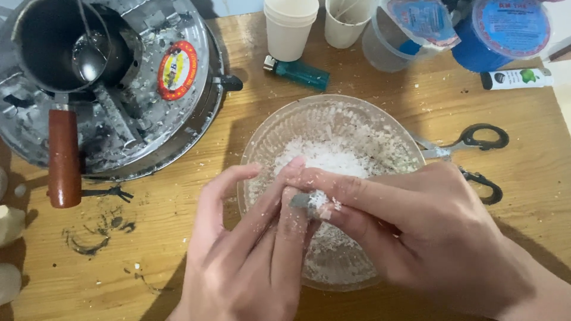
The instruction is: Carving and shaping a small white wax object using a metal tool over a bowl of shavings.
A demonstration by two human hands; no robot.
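Observation:
A clear glass bowl (357, 116) sits in the middle of the wooden table, holding white shredded flakes (324, 157). Both hands are over its near rim. My left hand (244, 255) and my right hand (416, 232) pinch together on a small grey piece (300, 200) covered with white flakes. Flakes stick to the fingers of both hands. What the grey piece is cannot be told.
A small metal stove (148, 119) at the top left carries a dark pot (47, 41) with a red-brown handle (63, 157). Behind the bowl lie a green lighter (300, 71), paper cups (289, 27), plastic tubs (511, 30), a white tube (516, 78). Black-handled scissors (476, 157) lie to the right.

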